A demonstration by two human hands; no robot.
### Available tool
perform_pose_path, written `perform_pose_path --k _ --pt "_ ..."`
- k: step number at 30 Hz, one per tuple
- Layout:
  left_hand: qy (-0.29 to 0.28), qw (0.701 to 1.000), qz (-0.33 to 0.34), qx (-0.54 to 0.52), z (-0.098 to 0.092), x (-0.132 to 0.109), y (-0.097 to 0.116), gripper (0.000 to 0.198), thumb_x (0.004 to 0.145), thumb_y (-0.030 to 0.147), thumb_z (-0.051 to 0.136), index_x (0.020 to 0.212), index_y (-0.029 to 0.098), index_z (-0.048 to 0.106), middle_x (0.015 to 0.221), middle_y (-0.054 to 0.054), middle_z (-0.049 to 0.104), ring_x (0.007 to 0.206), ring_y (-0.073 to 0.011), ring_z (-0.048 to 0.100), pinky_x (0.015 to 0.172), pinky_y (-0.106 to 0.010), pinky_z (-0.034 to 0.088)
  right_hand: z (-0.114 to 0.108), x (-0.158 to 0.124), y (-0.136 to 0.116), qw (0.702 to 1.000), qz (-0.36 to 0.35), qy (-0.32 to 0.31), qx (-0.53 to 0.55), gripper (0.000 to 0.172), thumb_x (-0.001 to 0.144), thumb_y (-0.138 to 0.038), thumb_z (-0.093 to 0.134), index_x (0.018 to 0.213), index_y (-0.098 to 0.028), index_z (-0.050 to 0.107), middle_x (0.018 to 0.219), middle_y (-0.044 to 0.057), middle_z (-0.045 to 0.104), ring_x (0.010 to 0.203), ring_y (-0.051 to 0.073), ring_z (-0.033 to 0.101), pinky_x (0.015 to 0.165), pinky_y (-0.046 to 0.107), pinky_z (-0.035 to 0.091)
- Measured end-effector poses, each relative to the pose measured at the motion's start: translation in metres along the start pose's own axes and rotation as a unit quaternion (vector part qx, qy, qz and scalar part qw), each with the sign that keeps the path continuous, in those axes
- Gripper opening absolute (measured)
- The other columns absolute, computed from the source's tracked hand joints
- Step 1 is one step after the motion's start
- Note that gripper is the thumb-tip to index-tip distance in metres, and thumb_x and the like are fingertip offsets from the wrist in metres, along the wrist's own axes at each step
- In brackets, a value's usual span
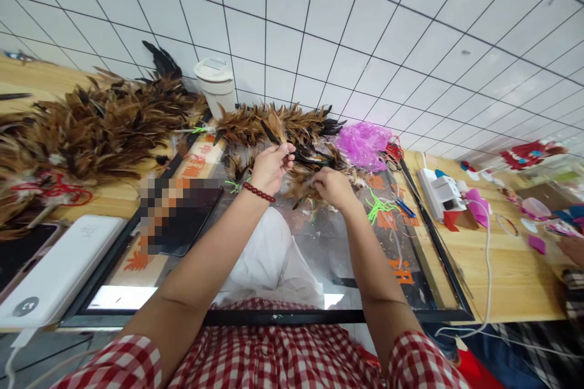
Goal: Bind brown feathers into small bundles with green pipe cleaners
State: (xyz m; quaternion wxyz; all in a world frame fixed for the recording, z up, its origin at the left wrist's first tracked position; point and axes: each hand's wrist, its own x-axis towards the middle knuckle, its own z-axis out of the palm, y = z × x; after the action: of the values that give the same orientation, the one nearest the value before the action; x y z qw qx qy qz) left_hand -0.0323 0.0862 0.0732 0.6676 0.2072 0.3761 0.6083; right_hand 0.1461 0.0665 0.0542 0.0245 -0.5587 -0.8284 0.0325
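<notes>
Forearms reach forward from red-checked sleeves over the glass-topped surface (410, 292). The left hand (270, 165), with a red bead bracelet (258, 192) on its wrist, is raised with its back toward the camera; its grip is pinched shut on the stems of a few dark feathers (306, 157) that stick out to the right between thumb and forefinger. The right hand (332, 187) sits lower and just beside it, knuckles up, fingers curled down into a loose pile of brown feathers (305, 183) on the glass; whether its grip has closed on any of them cannot be told, since the fingertips are hidden under the hand. Behind both hands lies a finished brown feather duster (274, 124), with a heap of similar dusters (95, 121) far left. A white cup (216, 82) stands against the tiled wall, a pink plastic bag (362, 144) lies to the right, and a white power bank (59, 270) rests at the left edge. One patch on the surface is blurred out. At the far right edge another person's hand is cut off.
</notes>
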Motion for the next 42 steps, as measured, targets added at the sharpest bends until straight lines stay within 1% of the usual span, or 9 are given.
perform_pose_path --k 4,11,16,20,23,27,32,36,42 --pt "0.006 1.000 0.003 0.000 0.000 0.002 -0.002 0.009 0.081 0.014 0.062 0.073 0.011 0.063 0.073 -0.003 0.065 0.061 -0.0054 0.057 0.056 -0.017 0.044 -0.009 -0.004 -0.001 0.998 0.037 0.050 0.015 0.037 0.080 -0.023 0.057 0.117 -0.022 0.061 0.109 0.008 0.061 0.092 0.020 0.060 0.074 0.027 0.041" --pt "-0.015 0.999 -0.029 -0.006 -0.002 0.002 -0.006 0.008 0.081 0.017 0.063 0.075 0.012 0.063 0.071 -0.002 0.064 0.060 -0.0058 0.057 0.060 -0.018 0.046 -0.008 -0.004 -0.013 0.971 -0.120 -0.173 0.112 0.024 0.067 -0.021 0.070 0.091 -0.022 0.073 0.081 0.000 0.068 0.072 0.014 0.059 0.061 0.022 0.037" --pt "-0.021 0.996 -0.078 -0.023 -0.001 0.001 -0.011 0.007 0.083 0.016 0.061 0.077 0.012 0.062 0.074 -0.003 0.066 0.067 -0.0085 0.062 0.068 -0.022 0.050 0.007 0.003 -0.016 0.948 -0.132 -0.224 0.183 0.011 0.070 -0.014 0.063 0.075 -0.017 0.073 0.067 -0.001 0.068 0.059 0.010 0.057 0.058 0.021 0.038" --pt "-0.022 0.995 -0.095 -0.030 -0.001 0.000 -0.015 0.009 0.084 0.016 0.060 0.077 0.012 0.062 0.073 -0.002 0.065 0.063 -0.0075 0.060 0.065 -0.021 0.049 0.000 0.001 -0.003 0.941 -0.065 0.000 0.332 0.016 0.079 -0.017 0.056 0.081 -0.017 0.071 0.070 0.000 0.070 0.063 0.011 0.062 0.063 0.021 0.045" --pt "-0.024 0.994 -0.108 -0.021 0.001 -0.003 -0.020 0.011 0.085 0.017 0.058 0.076 0.012 0.062 0.071 -0.002 0.064 0.059 -0.0066 0.058 0.061 -0.021 0.048 -0.004 0.002 0.006 0.863 0.048 0.227 0.448 0.021 0.084 -0.031 0.055 0.091 -0.018 0.070 0.076 0.002 0.071 0.067 0.014 0.065 0.066 0.026 0.051" --pt "-0.056 0.986 -0.154 0.001 0.008 -0.013 -0.031 0.010 0.084 0.016 0.059 0.076 0.011 0.063 0.071 -0.003 0.064 0.058 -0.0069 0.057 0.060 -0.020 0.047 -0.001 0.006 0.000 0.776 0.066 0.389 0.491 0.022 0.081 -0.037 0.061 0.092 -0.020 0.069 0.081 0.003 0.070 0.075 0.016 0.066 0.075 0.033 0.055" --pt "-0.080 0.975 -0.207 0.002 0.017 -0.025 -0.040 0.009 0.083 0.014 0.059 0.076 0.012 0.064 0.071 -0.003 0.064 0.061 -0.0081 0.058 0.061 -0.022 0.046 -0.006 0.001 -0.013 0.783 0.014 0.508 0.359 0.012 0.083 -0.032 0.063 0.080 -0.021 0.065 0.083 0.003 0.066 0.083 0.016 0.063 0.081 0.035 0.051" --pt "-0.066 0.969 -0.239 -0.005 0.018 -0.028 -0.040 0.011 0.085 0.015 0.057 0.077 0.013 0.064 0.073 -0.003 0.065 0.062 -0.0081 0.058 0.064 -0.024 0.047 -0.014 -0.005 -0.003 0.795 0.050 0.579 0.176 0.012 0.085 -0.031 0.061 0.079 -0.021 0.065 0.081 0.003 0.058 0.079 0.016 0.057 0.076 0.034 0.047" --pt "-0.097 0.963 -0.250 -0.017 0.017 -0.027 -0.039 0.011 0.085 0.017 0.058 0.077 0.013 0.064 0.071 -0.003 0.064 0.064 -0.0087 0.060 0.066 -0.023 0.047 -0.006 -0.003 0.008 0.851 -0.037 0.522 0.036 0.010 0.083 -0.022 0.061 0.080 -0.026 0.069 0.075 0.000 0.055 0.074 0.014 0.051 0.077 0.034 0.038"
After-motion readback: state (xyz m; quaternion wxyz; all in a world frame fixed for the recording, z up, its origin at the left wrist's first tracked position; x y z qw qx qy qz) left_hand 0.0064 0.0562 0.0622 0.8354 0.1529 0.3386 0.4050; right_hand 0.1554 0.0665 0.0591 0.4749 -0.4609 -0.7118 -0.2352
